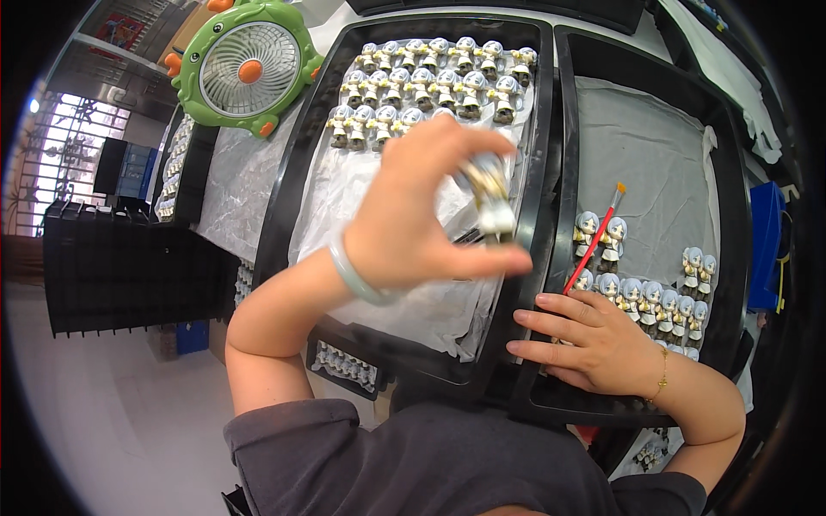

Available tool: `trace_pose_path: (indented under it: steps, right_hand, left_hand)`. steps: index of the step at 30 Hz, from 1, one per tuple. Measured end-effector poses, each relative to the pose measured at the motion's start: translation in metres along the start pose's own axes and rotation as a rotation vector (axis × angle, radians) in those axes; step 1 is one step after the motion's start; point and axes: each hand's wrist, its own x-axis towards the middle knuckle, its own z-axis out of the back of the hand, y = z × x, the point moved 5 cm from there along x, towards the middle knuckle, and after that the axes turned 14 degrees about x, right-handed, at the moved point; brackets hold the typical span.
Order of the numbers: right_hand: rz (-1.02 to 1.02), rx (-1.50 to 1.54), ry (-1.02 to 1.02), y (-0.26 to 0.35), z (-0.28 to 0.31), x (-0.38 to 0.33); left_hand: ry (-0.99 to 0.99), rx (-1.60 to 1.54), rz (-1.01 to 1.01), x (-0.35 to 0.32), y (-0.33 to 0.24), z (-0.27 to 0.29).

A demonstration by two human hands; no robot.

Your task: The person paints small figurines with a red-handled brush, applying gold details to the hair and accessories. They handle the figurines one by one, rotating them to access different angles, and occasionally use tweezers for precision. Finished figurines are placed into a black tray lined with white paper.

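My left hand (413, 206), with a pale bangle on its wrist, is over the left black tray (280, 215). It holds a small figurine (492, 202) with pale hair and a white-and-gold outfit, blurred by motion. The thumb stands apart below it. In the left tray, rows of similar figurines (422, 86) stand on white lining at the far end. Over the near end of the right black tray (731, 215), my right hand (602, 344) holds a red-handled paintbrush (594, 245), its yellowish bristles pointing away from me. More figurines (650, 305) stand beside its fingers, some hidden under the hand.
A green animal-shaped fan (249, 69) stands beyond the left tray. Black stacked crates (129, 267) are at the left. Beneath the left tray's near edge, a lower tray (344, 365) holds more figurines. A blue bin (764, 245) is at the right edge.
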Motion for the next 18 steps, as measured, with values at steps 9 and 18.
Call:
trace_pose_path:
  steps: [9,18]
  right_hand:
    - [0.054,-0.015,-0.017,0.002,0.0,-0.001]
    - [0.059,0.012,-0.02,0.0,0.0,-0.005]
  left_hand:
    - [-0.143,-0.047,0.203,0.009,0.106,-0.029]
    - [0.153,0.551,0.006,0.008,0.103,-0.064]
